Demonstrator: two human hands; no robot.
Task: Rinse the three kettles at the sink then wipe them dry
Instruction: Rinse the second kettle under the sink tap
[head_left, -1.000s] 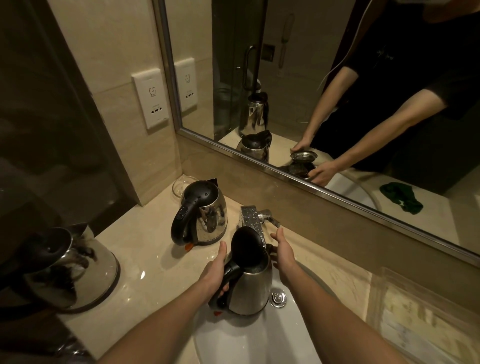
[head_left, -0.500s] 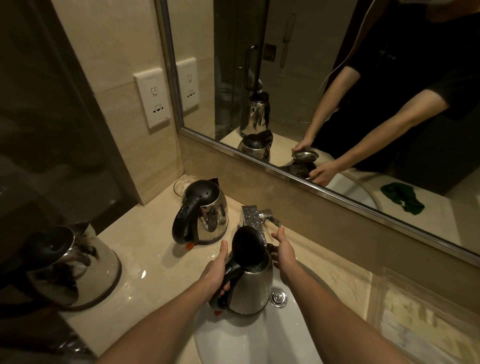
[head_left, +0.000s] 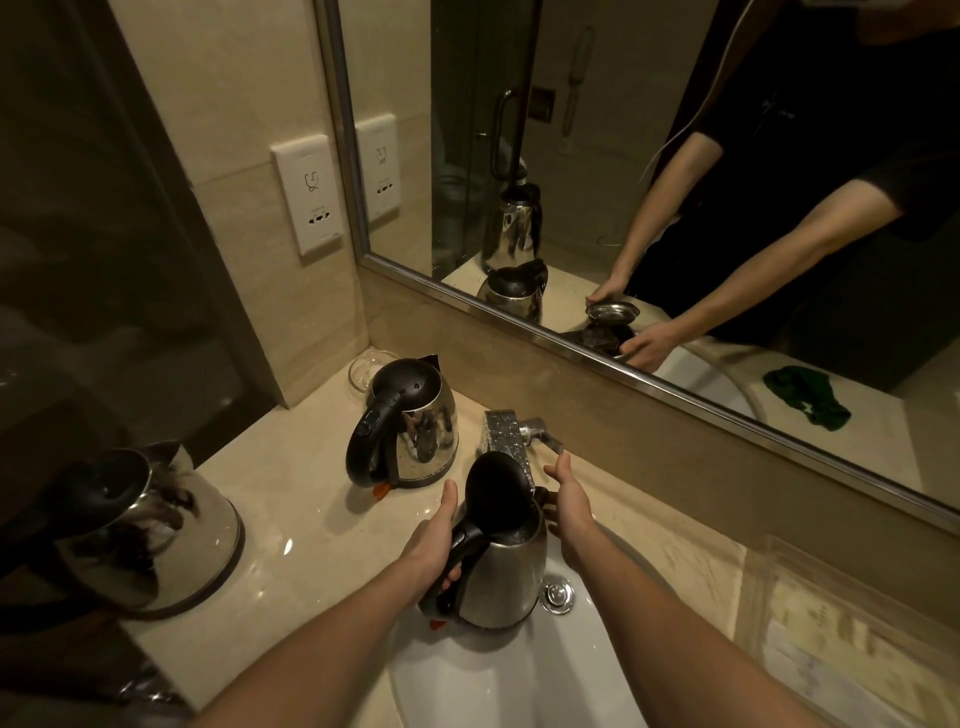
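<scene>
**A:** How many kettles do you have before you?

**B:** Three, all steel with black handles. Two stand on the tabletop (head_left: 291, 499): the left kettle (head_left: 150, 530) at the frame's left edge, and the middle kettle (head_left: 410, 426) just left of the one tap (head_left: 501, 431), lid down.

**A:** And the third kettle (head_left: 498, 566)?

**B:** Lower centre, over the white sink (head_left: 493, 686), its black lid tipped up. Both your hands are at it. Your left hand (head_left: 436, 540) grips the handle. Your right hand (head_left: 569, 504) lies beside the spout, fingers straight.
</scene>
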